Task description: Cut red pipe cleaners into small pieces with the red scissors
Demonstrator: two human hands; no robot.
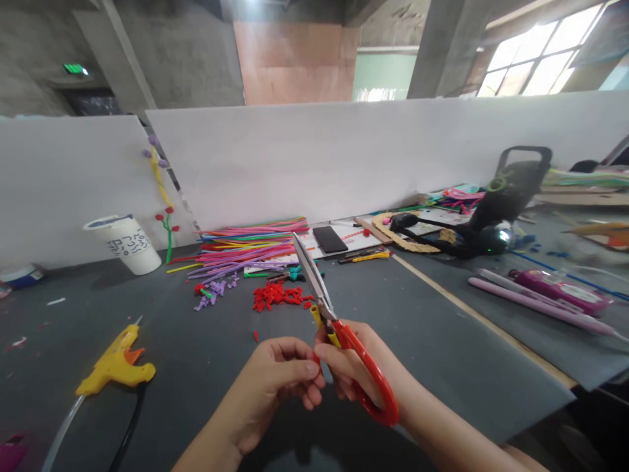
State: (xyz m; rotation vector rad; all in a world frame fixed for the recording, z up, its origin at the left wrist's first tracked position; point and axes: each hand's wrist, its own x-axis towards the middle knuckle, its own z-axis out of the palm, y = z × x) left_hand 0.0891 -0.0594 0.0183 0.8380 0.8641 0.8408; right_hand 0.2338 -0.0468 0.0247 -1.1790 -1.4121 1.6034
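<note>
Red-handled scissors sit in my right hand, blades pointing up and away. A yellow piece shows beside the blade pivot; how it is held is not clear. My left hand is closed in a pinch on a small red piece, and its fingertips meet those of my right hand. Beyond the hands lies a pile of short red pieces. Left of it are short purple pieces, with one loose red bit nearer to me.
A yellow glue gun with cords lies at left, near a white cup. Pipe cleaners, a phone and a yellow-handled tool lie ahead. At right are a black stand and a purple bottle.
</note>
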